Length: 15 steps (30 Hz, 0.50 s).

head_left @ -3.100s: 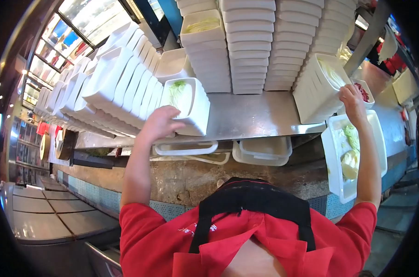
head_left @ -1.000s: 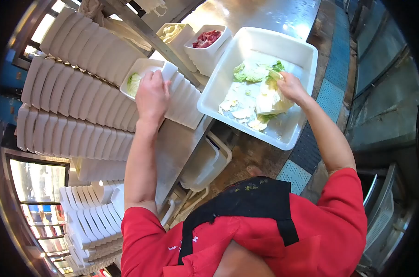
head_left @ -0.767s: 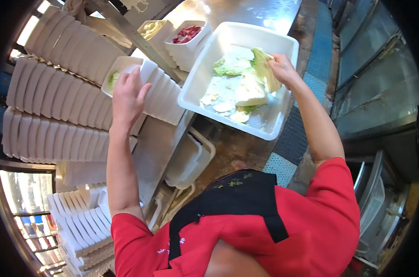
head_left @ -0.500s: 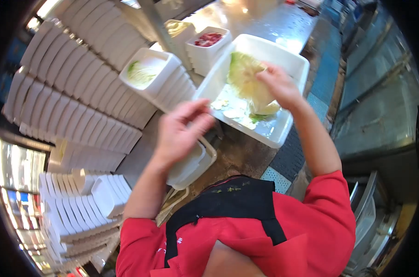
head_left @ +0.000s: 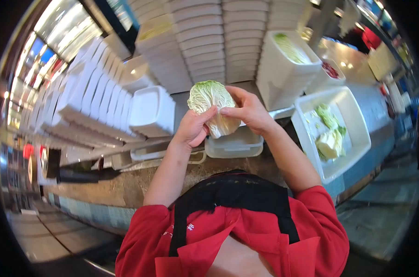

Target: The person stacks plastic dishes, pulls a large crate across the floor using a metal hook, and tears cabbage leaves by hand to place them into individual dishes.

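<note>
A napa cabbage leaf (head_left: 208, 96), pale with a green crinkled edge, is held upright in front of me. My left hand (head_left: 194, 128) grips its lower left side, thumb across the front. On the other side my right hand (head_left: 250, 111) pinches it, thumb in front and fingers behind. Behind and below the leaf is a translucent plastic container (head_left: 235, 147). To the right sits a white tub (head_left: 315, 170) holding pieces of napa cabbage (head_left: 330, 143) and small scraps.
Tall stacks of white containers (head_left: 201, 41) stand at the back, and tilted stacks (head_left: 96, 99) fill the left. A stacked container at back right holds cabbage (head_left: 290, 47); beside it, another holds red pieces (head_left: 330, 70). A metal counter (head_left: 371, 99) extends to the right.
My view has turned left. The right hand has brought the leaf out of the white tub, and the left hand, free before, now grips it too.
</note>
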Available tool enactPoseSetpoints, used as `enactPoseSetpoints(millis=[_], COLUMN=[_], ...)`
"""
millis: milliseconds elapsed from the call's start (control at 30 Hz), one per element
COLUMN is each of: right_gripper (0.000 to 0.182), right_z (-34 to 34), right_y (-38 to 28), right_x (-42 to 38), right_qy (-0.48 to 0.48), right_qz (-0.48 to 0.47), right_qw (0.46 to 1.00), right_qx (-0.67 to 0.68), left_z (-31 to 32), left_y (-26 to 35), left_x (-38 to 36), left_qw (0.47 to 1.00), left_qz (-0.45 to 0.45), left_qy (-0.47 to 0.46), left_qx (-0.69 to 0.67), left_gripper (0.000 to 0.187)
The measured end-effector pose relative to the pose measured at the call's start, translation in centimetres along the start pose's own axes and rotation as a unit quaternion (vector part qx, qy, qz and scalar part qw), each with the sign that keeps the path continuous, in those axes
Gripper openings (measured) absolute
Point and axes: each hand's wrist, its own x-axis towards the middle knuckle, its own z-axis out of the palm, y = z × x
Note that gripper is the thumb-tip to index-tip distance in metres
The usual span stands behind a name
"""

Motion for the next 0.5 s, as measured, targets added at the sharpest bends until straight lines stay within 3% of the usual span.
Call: enactPoseSetpoints(millis=[100, 167, 267, 367, 500], right_gripper=[0.061, 0.057, 0.052, 0.046, 0.038], right_z=[5.5, 8.4, 13.1, 16.1, 18.8], right_y=[0.3, 1.8, 3.1, 2.8, 4.1], right_x=[2.7, 4.6, 6.1, 6.9, 8.0], right_qy=[-0.089, -0.093, -0.087, -0.074, -0.104], right_qz=[0.016, 0.009, -0.001, 0.049, 0.099], right_qw=[0.996, 0.995, 0.992, 0.993, 0.989], right_qx=[-0.003, -0.021, -0.095, -0.076, 0.022], left_z=[-3.1, -5.6, -8.5, -11.1, -13.9], left_y=[2.4, 2.9, 3.7, 4.2, 5.1], left_x=[-2.2, -3.4, -5.3, -7.0, -8.3], left_qw=[0.989, 0.981, 0.929, 0.944, 0.942], left_qz=[0.04, 0.065, 0.116, 0.146, 0.169], left_qy=[0.109, 0.141, 0.259, 0.278, 0.274], left_qx=[0.094, 0.114, 0.236, 0.102, 0.096], left_gripper=[0.03, 0.033, 0.031, 0.03, 0.03])
